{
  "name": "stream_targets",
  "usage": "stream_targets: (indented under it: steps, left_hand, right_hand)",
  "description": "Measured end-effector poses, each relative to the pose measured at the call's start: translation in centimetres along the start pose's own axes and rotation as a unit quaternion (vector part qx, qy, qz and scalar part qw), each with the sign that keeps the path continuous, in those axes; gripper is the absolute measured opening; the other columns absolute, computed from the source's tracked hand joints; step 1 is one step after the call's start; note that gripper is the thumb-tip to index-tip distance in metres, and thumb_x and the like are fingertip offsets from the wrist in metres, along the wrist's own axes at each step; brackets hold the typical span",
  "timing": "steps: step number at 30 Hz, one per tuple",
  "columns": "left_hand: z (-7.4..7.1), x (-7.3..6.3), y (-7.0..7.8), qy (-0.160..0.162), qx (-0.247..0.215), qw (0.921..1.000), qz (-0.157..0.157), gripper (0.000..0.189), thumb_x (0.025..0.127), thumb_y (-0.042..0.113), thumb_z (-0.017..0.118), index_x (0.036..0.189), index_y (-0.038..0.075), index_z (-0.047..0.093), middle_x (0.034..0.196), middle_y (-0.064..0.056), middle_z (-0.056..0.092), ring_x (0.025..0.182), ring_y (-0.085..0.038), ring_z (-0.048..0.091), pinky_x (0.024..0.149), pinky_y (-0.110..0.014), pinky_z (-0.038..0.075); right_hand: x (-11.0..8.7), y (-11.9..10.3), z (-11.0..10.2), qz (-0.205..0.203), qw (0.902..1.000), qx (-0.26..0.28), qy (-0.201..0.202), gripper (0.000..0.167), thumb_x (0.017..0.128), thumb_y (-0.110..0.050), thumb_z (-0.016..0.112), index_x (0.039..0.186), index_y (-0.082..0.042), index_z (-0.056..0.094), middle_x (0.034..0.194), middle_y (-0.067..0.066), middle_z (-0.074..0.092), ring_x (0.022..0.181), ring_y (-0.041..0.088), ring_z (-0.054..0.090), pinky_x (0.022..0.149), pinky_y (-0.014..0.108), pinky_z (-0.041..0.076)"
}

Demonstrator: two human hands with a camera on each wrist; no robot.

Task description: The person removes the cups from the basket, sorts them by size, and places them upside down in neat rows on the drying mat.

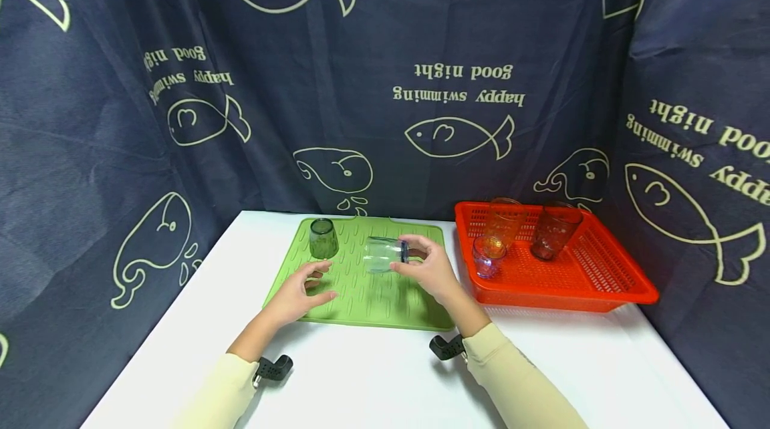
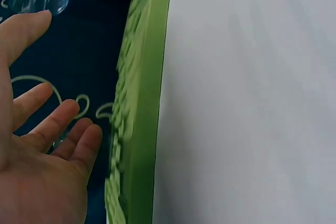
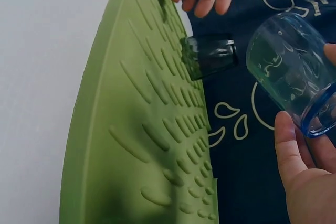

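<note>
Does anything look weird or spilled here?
Yes: the writing on the dark curtain is upside down, so it may be hung wrong way up. The clear glass is sideways, but the right hand is holding it. I see no spills or cracks.

- a white table [image 1: 361, 382]
- a green ridged mat [image 1: 361, 314] lies flat on it
- a red plastic basket [image 1: 553, 298] stands just right of the mat
</note>
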State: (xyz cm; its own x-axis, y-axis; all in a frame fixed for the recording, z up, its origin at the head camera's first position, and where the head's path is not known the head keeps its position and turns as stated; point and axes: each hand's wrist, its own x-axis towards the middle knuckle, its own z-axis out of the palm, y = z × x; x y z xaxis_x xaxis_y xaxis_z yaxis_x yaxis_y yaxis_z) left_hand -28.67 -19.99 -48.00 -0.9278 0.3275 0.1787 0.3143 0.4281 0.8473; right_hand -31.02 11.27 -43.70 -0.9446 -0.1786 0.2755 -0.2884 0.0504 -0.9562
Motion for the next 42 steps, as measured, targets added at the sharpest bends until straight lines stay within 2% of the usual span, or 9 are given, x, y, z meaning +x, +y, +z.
stream_targets:
  steps: [3, 7, 11, 14, 17, 23, 32, 37, 42]
  left_hand:
    - [-0.8, -0.2, -0.6, 0.013, 0.036, 0.9993, 0.000, 0.072, 0.090, 0.022, 0.080, 0.150, 0.001, 0.046, 0.147, -0.025, 0.048, 0.135, -0.046, 0.050, 0.114, -0.058, 0.043]
    - [-1.8, -0.6, -1.3, 0.036, 0.097, 0.9947, 0.001, 0.071, 0.090, 0.026, 0.081, 0.148, 0.002, 0.049, 0.144, -0.024, 0.052, 0.132, -0.044, 0.052, 0.112, -0.059, 0.044]
    - [-2.7, -0.9, -1.9, 0.053, 0.148, 0.9875, -0.005, 0.071, 0.090, 0.031, 0.080, 0.148, 0.003, 0.051, 0.144, -0.021, 0.053, 0.136, -0.045, 0.047, 0.111, -0.064, 0.041]
    - [-3.3, -1.2, -2.2, 0.058, 0.165, 0.9843, -0.019, 0.071, 0.090, 0.035, 0.079, 0.147, 0.004, 0.052, 0.145, -0.020, 0.052, 0.138, -0.046, 0.041, 0.111, -0.067, 0.040]
    - [-3.8, -1.5, -2.5, 0.054, 0.179, 0.9819, -0.033, 0.073, 0.090, 0.040, 0.078, 0.148, 0.005, 0.051, 0.147, -0.020, 0.048, 0.138, -0.046, 0.038, 0.109, -0.068, 0.040]
    - [-4.7, -2.1, -3.1, 0.049, 0.216, 0.9739, -0.049, 0.081, 0.087, 0.045, 0.079, 0.149, 0.004, 0.048, 0.149, -0.024, 0.042, 0.137, -0.049, 0.035, 0.107, -0.071, 0.039]
    - [-5.6, -2.5, -3.6, 0.006, 0.299, 0.9500, -0.088, 0.097, 0.083, 0.056, 0.078, 0.152, -0.002, 0.042, 0.154, -0.032, 0.036, 0.142, -0.057, 0.029, 0.111, -0.076, 0.030]
    - [-6.0, -3.0, -3.4, -0.014, 0.310, 0.9446, -0.106, 0.103, 0.082, 0.060, 0.076, 0.153, -0.004, 0.038, 0.158, -0.035, 0.031, 0.145, -0.059, 0.024, 0.115, -0.076, 0.024]
    - [-6.3, -3.1, -3.3, -0.023, 0.328, 0.9383, -0.108, 0.105, 0.081, 0.063, 0.076, 0.153, -0.003, 0.039, 0.158, -0.036, 0.032, 0.145, -0.059, 0.025, 0.114, -0.076, 0.025]
  right_hand:
    - [0.5, 0.5, 0.3, -0.006, 1.0000, -0.005, 0.006, 0.060, 0.077, 0.003, 0.085, 0.132, 0.003, 0.063, 0.124, 0.025, 0.067, 0.113, 0.042, 0.064, 0.081, 0.019, 0.060]
    - [1.2, 1.3, 0.5, -0.010, 0.9994, -0.027, 0.018, 0.058, 0.075, -0.002, 0.088, 0.129, -0.002, 0.067, 0.122, 0.025, 0.069, 0.106, 0.034, 0.067, 0.079, 0.018, 0.059]
    - [1.7, 1.8, 0.5, -0.004, 0.9976, -0.062, 0.030, 0.056, 0.074, -0.011, 0.092, 0.126, -0.011, 0.070, 0.121, 0.022, 0.071, 0.102, 0.028, 0.068, 0.079, 0.023, 0.058]
    - [1.9, 1.9, 0.6, 0.005, 0.9961, -0.079, 0.037, 0.056, 0.074, -0.016, 0.092, 0.125, -0.014, 0.071, 0.122, 0.016, 0.072, 0.103, 0.027, 0.069, 0.081, 0.028, 0.060]
    - [2.2, 1.9, 0.7, 0.016, 0.9962, -0.075, 0.041, 0.055, 0.073, -0.017, 0.092, 0.124, -0.015, 0.071, 0.122, 0.012, 0.071, 0.106, 0.029, 0.071, 0.082, 0.032, 0.061]
    - [3.1, 2.0, 1.0, 0.020, 0.9955, -0.076, 0.052, 0.056, 0.074, -0.015, 0.092, 0.125, -0.014, 0.070, 0.120, 0.010, 0.069, 0.105, 0.029, 0.070, 0.080, 0.030, 0.060]
    - [4.0, 1.8, 1.2, 0.003, 0.9908, -0.120, 0.062, 0.057, 0.075, -0.018, 0.091, 0.128, -0.016, 0.069, 0.120, 0.009, 0.068, 0.108, 0.034, 0.068, 0.079, 0.032, 0.059]
    - [4.3, 1.9, 1.2, -0.002, 0.9909, -0.119, 0.062, 0.058, 0.076, -0.016, 0.090, 0.129, -0.012, 0.068, 0.119, 0.011, 0.068, 0.108, 0.034, 0.068, 0.080, 0.033, 0.059]
    - [4.6, 2.2, 1.0, -0.003, 0.9904, -0.123, 0.063, 0.061, 0.076, -0.017, 0.091, 0.132, -0.010, 0.067, 0.120, 0.010, 0.067, 0.107, 0.031, 0.067, 0.081, 0.033, 0.059]
